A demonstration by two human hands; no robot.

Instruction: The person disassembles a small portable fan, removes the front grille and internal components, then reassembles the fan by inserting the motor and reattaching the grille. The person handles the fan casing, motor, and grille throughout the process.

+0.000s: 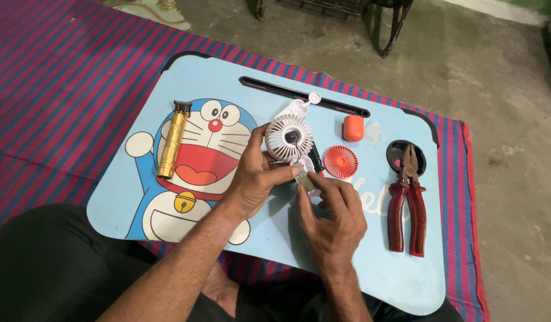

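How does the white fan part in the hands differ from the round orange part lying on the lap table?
The white fan part is held by the left hand with the right hand at its lower end; the orange part lies untouched on the lap table. The white one looks larger and has a dark centre; the orange one is one colour. Both are round with radial ribs.

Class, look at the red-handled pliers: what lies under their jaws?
Under the pliers sits a round black recess in the blue lap table. The pliers cover its middle, so any contents there cannot be seen.
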